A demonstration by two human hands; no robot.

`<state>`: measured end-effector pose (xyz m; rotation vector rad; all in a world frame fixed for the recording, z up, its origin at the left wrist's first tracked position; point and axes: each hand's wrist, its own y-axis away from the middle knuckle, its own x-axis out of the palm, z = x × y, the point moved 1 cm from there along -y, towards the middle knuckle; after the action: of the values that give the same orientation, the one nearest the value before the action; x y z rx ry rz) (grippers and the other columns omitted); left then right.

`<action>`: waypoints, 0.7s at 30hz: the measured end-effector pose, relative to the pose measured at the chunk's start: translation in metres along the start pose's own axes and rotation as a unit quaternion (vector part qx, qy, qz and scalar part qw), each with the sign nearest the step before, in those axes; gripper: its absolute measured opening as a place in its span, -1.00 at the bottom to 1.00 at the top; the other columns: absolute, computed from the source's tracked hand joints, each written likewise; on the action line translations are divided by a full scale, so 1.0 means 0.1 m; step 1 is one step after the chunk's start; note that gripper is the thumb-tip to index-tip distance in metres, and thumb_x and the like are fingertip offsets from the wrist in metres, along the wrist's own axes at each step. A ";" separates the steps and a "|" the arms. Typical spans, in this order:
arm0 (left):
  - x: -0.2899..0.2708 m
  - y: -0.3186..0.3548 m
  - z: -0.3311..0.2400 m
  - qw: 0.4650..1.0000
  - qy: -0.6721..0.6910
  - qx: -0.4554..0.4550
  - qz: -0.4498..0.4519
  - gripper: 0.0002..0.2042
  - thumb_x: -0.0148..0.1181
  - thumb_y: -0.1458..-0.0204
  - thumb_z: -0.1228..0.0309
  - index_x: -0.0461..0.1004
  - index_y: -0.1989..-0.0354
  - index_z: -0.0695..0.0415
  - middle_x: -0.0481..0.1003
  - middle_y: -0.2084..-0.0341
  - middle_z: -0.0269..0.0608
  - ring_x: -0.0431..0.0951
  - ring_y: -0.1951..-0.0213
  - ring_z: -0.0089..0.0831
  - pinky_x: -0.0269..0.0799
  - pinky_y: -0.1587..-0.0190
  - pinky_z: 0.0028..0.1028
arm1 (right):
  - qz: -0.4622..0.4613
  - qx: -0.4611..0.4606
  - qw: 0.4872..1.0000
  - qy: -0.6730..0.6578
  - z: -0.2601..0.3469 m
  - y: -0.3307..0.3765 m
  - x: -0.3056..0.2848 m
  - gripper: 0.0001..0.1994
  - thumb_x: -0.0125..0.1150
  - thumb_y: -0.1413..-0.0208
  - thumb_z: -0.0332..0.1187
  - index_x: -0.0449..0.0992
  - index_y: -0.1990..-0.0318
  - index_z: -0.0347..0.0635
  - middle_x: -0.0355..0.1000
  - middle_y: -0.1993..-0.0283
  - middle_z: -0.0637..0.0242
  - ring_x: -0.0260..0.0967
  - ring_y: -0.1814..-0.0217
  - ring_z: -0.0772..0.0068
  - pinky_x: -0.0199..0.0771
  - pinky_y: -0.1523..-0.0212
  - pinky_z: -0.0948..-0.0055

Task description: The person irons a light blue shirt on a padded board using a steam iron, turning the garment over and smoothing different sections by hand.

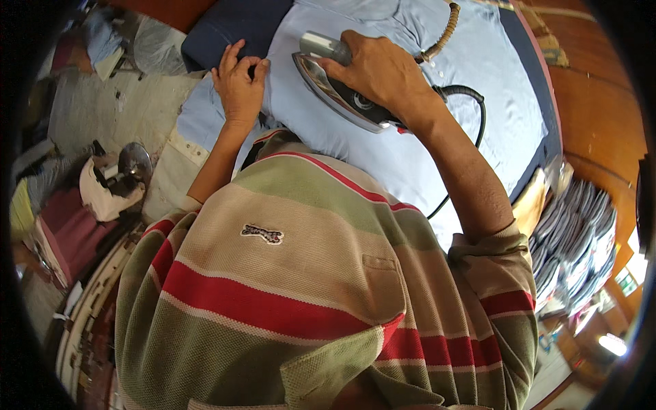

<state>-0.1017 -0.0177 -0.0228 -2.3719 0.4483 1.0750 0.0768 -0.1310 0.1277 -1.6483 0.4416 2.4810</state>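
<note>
right hand grips iron | left hand pins blue shirt

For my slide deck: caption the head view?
Right hand grips an iron on a light-blue shirt; left hand flattens fabric.

The person wears a short-sleeved polo shirt with wide olive, beige and red stripes, a chest pocket and a small embroidered patch.
</note>
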 end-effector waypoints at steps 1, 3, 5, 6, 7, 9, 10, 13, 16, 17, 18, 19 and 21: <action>0.00 -0.01 0.01 1.000 -0.014 0.007 0.003 -0.79 0.16 0.09 0.18 0.51 0.47 0.06 0.29 -0.07 -0.29 0.14 -0.19 -0.21 -0.13 -0.16 0.07 | 0.002 0.019 1.000 -0.008 -0.04 0.14 0.00 -0.53 0.09 0.02 0.02 0.45 0.26 -0.30 0.44 0.52 -0.03 0.45 0.44 0.01 0.46 0.38 0.19; 0.01 -0.02 0.01 0.999 -0.035 0.022 0.003 -0.81 0.15 0.09 0.19 0.52 0.44 0.03 0.29 -0.07 -0.32 0.16 -0.17 -0.23 -0.10 -0.14 0.04 | 0.026 0.070 0.997 -0.018 -0.05 0.42 -0.02 -0.53 0.10 0.03 0.01 0.43 0.22 -0.29 0.44 0.54 -0.01 0.45 0.47 0.00 0.45 0.42 0.20; 0.02 -0.05 0.06 0.998 -0.038 0.054 -0.001 -0.82 0.15 0.08 0.21 0.51 0.44 0.03 0.30 -0.06 -0.33 0.16 -0.16 -0.24 -0.07 -0.12 0.04 | 0.040 0.114 0.992 -0.040 -0.08 0.72 0.04 -0.55 0.11 0.03 0.01 0.42 0.22 -0.25 0.43 0.56 0.01 0.45 0.48 0.02 0.46 0.44 0.21; -0.02 -0.07 0.02 0.996 -0.059 0.072 -0.010 -0.86 0.14 0.10 0.27 0.52 0.46 0.03 0.34 -0.02 -0.30 0.24 -0.10 -0.22 0.05 -0.07 -0.07 | 0.041 0.121 0.991 -0.041 -0.08 0.86 0.05 -0.56 0.10 0.03 0.02 0.42 0.23 -0.23 0.43 0.57 0.02 0.45 0.49 0.05 0.47 0.47 0.22; -0.02 -0.10 0.02 0.995 -0.040 0.091 -0.009 -0.88 0.14 0.12 0.29 0.52 0.47 0.03 0.36 0.01 -0.27 0.27 -0.07 -0.21 0.09 -0.04 -0.13 | 0.051 0.137 0.988 -0.043 -0.08 1.01 0.05 -0.59 0.12 0.04 -0.01 0.42 0.24 -0.20 0.45 0.54 0.05 0.45 0.49 0.08 0.47 0.48 0.24; -0.05 -0.17 0.09 0.988 -0.059 0.144 -0.023 -0.91 0.13 0.17 0.34 0.52 0.50 0.03 0.41 0.07 -0.21 0.37 0.04 -0.19 0.21 0.04 -0.24 | 0.026 0.141 0.988 -0.051 -0.11 1.33 0.16 -0.62 0.15 0.05 -0.06 0.41 0.20 -0.16 0.46 0.52 0.10 0.46 0.49 0.10 0.47 0.49 0.25; -0.07 -0.20 0.08 0.985 -0.097 0.145 -0.012 -0.91 0.12 0.18 0.34 0.51 0.50 0.01 0.42 0.07 -0.23 0.37 0.03 -0.21 0.23 0.06 -0.24 | 0.042 0.179 0.981 -0.056 -0.12 1.46 0.17 -0.62 0.17 0.06 -0.09 0.39 0.17 -0.14 0.47 0.51 0.15 0.46 0.48 0.13 0.47 0.49 0.25; -0.03 -0.44 0.05 0.984 -0.155 0.082 0.012 -0.74 0.08 0.07 0.11 0.51 0.25 -0.10 0.38 0.02 -0.38 0.35 0.01 -0.28 0.17 0.00 -0.19 | -0.005 0.248 0.965 -0.080 -0.28 1.82 0.12 -0.70 0.15 0.07 -0.17 0.36 0.30 -0.22 0.42 0.58 0.11 0.43 0.49 0.06 0.45 0.44 0.21; 0.01 -0.82 -0.12 0.978 -0.198 0.016 0.067 -0.61 -0.02 0.03 -0.07 0.47 0.14 -0.13 0.34 -0.01 -0.37 0.34 0.00 -0.27 0.12 -0.03 -0.11 | -0.017 0.361 0.928 -0.088 -0.61 2.13 -0.11 -0.68 0.14 0.11 -0.22 0.40 0.20 -0.19 0.45 0.46 0.00 0.43 0.35 -0.02 0.43 0.31 0.14; 0.06 -0.92 -0.15 0.977 -0.198 0.006 0.075 -0.60 -0.03 0.03 -0.08 0.47 0.14 -0.13 0.34 -0.02 -0.35 0.34 0.00 -0.27 0.14 -0.02 -0.11 | -0.041 0.384 0.917 -0.103 -0.70 2.24 -0.15 -0.65 0.15 0.12 -0.21 0.40 0.18 -0.19 0.45 0.43 -0.02 0.43 0.33 -0.03 0.42 0.30 0.14; 0.15 -1.01 -0.12 0.979 -0.172 0.003 0.113 -0.61 -0.02 0.03 -0.07 0.47 0.13 -0.13 0.34 -0.01 -0.33 0.35 0.00 -0.26 0.15 -0.01 -0.11 | -0.060 0.401 0.909 -0.096 -0.80 2.35 -0.16 -0.63 0.17 0.14 -0.18 0.40 0.19 -0.20 0.45 0.42 -0.02 0.43 0.32 -0.05 0.42 0.29 0.15; 0.23 -1.12 -0.05 0.978 -0.152 -0.005 0.144 -0.61 -0.02 0.03 -0.06 0.46 0.13 -0.13 0.34 0.00 -0.31 0.35 0.00 -0.25 0.17 0.00 -0.12 | -0.061 0.426 0.900 -0.066 -0.93 2.42 -0.17 -0.58 0.19 0.17 -0.16 0.40 0.15 -0.21 0.45 0.39 -0.04 0.43 0.30 -0.05 0.41 0.27 0.15; 0.26 -1.31 0.08 0.971 -0.091 -0.029 0.218 -0.67 -0.04 -0.02 0.02 0.46 0.15 -0.10 0.36 0.05 -0.23 0.37 0.02 -0.24 0.23 0.03 -0.18 | -0.114 0.435 0.886 -0.109 -1.20 2.59 -0.14 -0.49 0.21 0.21 -0.15 0.40 0.08 -0.25 0.46 0.34 -0.03 0.45 0.28 0.04 0.40 0.24 0.22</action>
<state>-0.0265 0.0922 -0.0078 -2.2489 0.9099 1.5012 0.1189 -0.4136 0.1414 -0.9657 1.0551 1.8107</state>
